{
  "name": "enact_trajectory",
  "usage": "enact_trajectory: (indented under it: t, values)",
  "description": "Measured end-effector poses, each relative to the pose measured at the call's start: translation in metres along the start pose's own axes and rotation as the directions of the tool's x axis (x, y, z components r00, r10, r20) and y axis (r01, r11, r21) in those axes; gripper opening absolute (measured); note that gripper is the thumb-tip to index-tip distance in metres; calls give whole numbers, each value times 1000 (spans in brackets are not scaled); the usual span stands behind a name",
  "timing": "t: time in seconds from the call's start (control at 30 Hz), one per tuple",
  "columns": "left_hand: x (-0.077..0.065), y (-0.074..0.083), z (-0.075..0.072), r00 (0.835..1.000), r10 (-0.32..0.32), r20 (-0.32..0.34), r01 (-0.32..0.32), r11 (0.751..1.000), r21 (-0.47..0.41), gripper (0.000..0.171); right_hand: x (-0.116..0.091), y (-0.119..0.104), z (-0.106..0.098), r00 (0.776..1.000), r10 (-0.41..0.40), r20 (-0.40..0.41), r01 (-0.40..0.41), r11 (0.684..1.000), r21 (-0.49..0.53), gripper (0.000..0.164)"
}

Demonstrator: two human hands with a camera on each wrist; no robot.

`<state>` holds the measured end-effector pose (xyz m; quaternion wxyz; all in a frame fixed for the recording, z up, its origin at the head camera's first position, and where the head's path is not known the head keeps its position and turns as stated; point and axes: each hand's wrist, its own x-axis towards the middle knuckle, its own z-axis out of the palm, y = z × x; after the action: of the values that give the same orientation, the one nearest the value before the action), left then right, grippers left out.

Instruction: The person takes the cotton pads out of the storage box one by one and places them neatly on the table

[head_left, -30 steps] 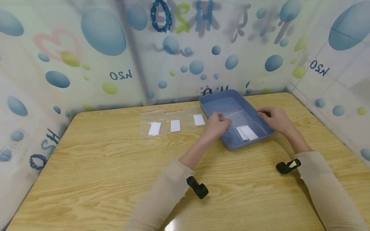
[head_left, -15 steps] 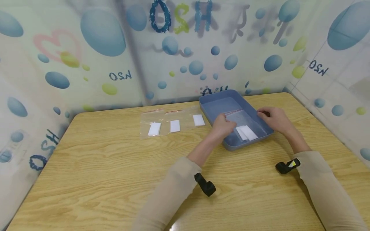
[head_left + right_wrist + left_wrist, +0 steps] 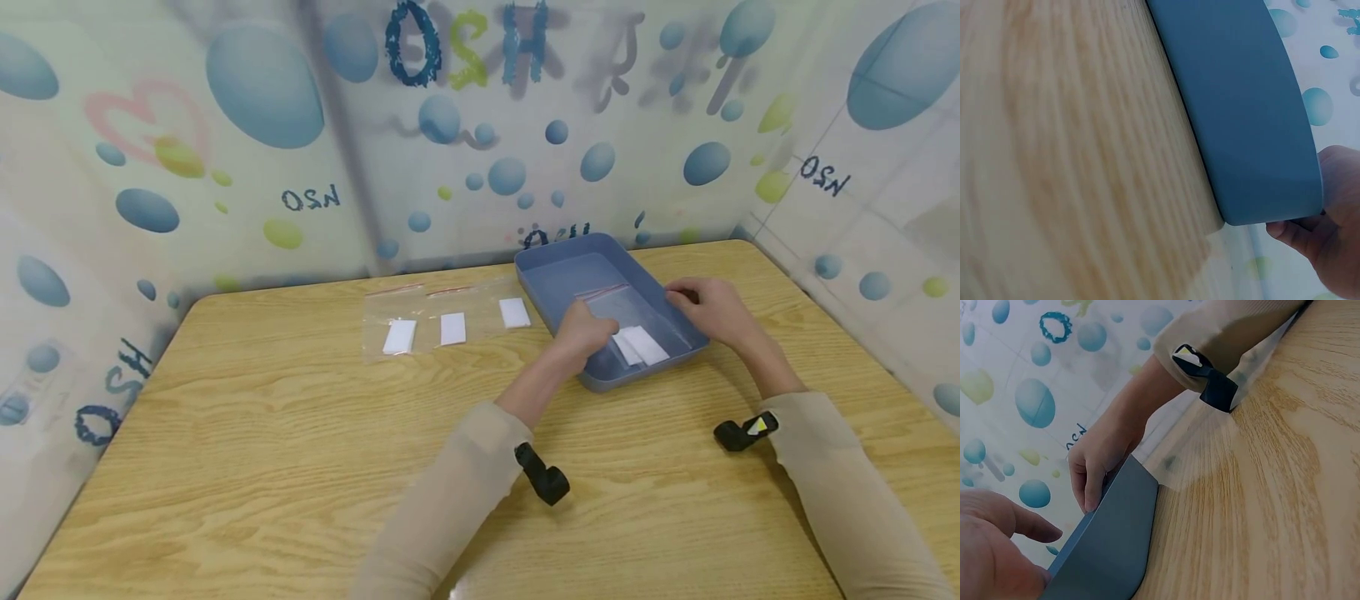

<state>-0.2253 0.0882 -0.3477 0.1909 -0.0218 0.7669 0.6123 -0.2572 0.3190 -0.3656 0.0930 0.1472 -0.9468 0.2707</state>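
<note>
A blue-grey tray (image 3: 547,258) stands at an angle toward the back right of the table. In it lie clear zip bags with red seal lines, overlapping, with white rectangular pieces (image 3: 647,346) inside. My left hand (image 3: 583,329) reaches over the tray's left side. In the left wrist view its thumb and a finger stand apart, and some fingertips are hidden by the tray wall (image 3: 1116,544). My right hand (image 3: 707,308) grips the tray's right rim, also visible in the left wrist view. The right wrist view shows this hand's thumb (image 3: 1285,234) at the tray's end.
Left of the tray, clear zip bags (image 3: 420,308) lie in an overlapping row, holding white pieces (image 3: 453,328). A patterned curtain (image 3: 450,167) hangs behind the wooden table (image 3: 262,450). Each sleeve carries a black wrist camera (image 3: 542,475).
My left hand has moved right and farther into the tray, toward the bags there. My right hand stays on the rim. The tray and the bags show no clear shift.
</note>
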Motion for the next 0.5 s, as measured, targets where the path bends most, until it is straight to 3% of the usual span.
enact_trajectory:
  t: [0.2, 0.5]
  values:
    - [0, -1, 3, 999, 19, -26, -20, 998, -57, 55, 0, 1, 0, 1000, -5, -4, 5, 1000, -3, 26]
    - [4, -2, 9, 999, 21, -43, -25, 994, -104, 9, 0, 2, 1, 1000, -11, -11, 11, 1000, 0, 26]
